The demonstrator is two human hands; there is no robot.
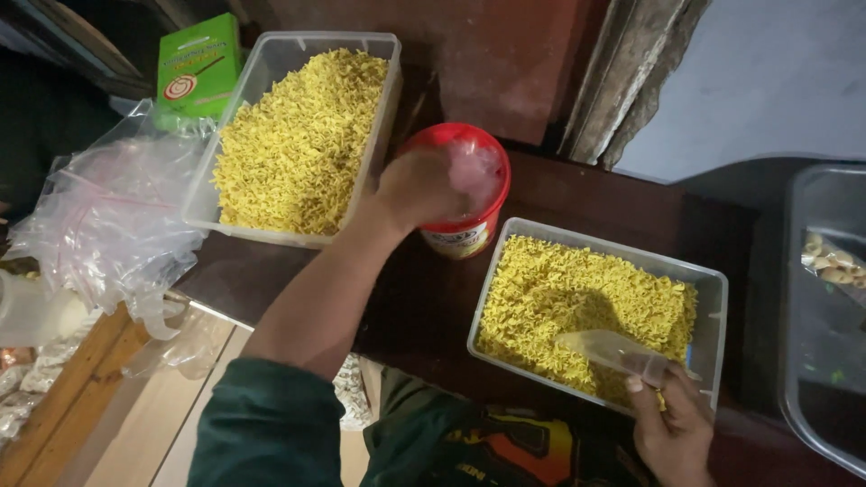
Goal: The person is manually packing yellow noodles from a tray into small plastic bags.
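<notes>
My left hand (pixel 417 188) reaches into a red tub (pixel 465 225) and grips a clear plastic bag (pixel 476 169) inside it. My right hand (pixel 672 428) holds a clear plastic scoop (pixel 612 350) whose tip lies in the yellow noodle snack (pixel 577 298) filling a clear rectangular container (pixel 713 298) at the right. A second, larger clear container (pixel 383 81) heaped with the same yellow snack (pixel 298 144) stands at the back left, just beside the red tub.
A heap of clear plastic bags (pixel 108 221) lies at the left. A green box (pixel 198 68) stands behind it. At the right edge sits a grey bin (pixel 816 361) with some pale snacks (pixel 834 261). Everything rests on a dark wooden table (pixel 424 316).
</notes>
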